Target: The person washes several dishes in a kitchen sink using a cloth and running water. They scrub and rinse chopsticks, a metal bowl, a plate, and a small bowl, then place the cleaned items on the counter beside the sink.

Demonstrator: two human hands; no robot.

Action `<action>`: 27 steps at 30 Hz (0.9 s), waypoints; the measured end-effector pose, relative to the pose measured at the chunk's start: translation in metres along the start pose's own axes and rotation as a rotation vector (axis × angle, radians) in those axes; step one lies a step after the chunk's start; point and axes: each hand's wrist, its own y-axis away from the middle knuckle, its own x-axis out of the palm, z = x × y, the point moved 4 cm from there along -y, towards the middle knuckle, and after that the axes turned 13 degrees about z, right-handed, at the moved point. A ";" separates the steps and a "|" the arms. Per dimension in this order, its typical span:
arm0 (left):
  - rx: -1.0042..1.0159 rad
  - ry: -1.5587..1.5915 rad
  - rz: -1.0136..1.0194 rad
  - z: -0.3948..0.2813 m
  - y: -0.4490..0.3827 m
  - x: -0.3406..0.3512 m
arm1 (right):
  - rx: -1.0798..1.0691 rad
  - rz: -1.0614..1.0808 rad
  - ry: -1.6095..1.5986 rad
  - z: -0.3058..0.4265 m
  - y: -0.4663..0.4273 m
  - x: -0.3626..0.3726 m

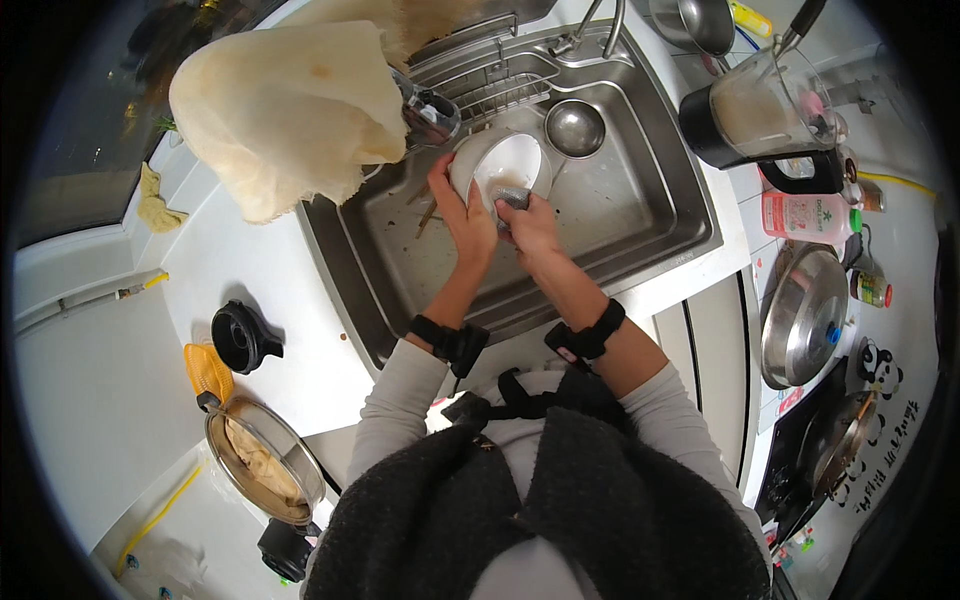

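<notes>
Over the stainless steel sink (615,217), my left hand (465,217) grips a white bowl (517,156) by its side, tilted with its inside towards my right. My right hand (534,225) pinches a grey scouring pad (512,198) against the near inner part of this bowl. A little cloudy liquid shows inside it. Another pale rounded dish lies partly hidden behind the held bowl. A steel ladle (575,128) rests in the basin just beyond, and wooden chopsticks (426,219) lie in the basin to the left of my left hand.
A cream cloth (292,112) hangs at the upper left beside a glass container (431,116) and a wire rack (502,94). The faucet (574,41) stands behind the basin. On the right are a blender jug (757,112), a pink bottle (806,216) and a metal lid (806,319). A black lid-like part (238,337) sits left.
</notes>
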 end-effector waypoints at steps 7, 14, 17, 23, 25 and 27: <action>0.123 -0.200 0.103 -0.019 0.002 0.007 | -0.519 -0.401 0.714 0.035 -0.013 -0.019; 0.063 -0.260 0.178 -0.026 -0.001 0.018 | -0.492 -0.315 0.456 0.039 -0.029 -0.036; 0.061 -0.216 0.195 -0.020 -0.007 0.021 | -0.242 -0.243 0.098 0.008 -0.025 -0.029; 0.052 -0.177 0.188 -0.012 -0.007 0.021 | -0.120 -0.161 -0.084 -0.021 -0.026 -0.025; 0.082 -0.179 0.183 -0.015 -0.001 0.021 | -0.287 -0.303 0.202 -0.002 -0.030 -0.035; 0.044 -0.239 0.202 -0.018 0.005 0.022 | -0.446 -0.359 0.465 0.022 -0.033 -0.041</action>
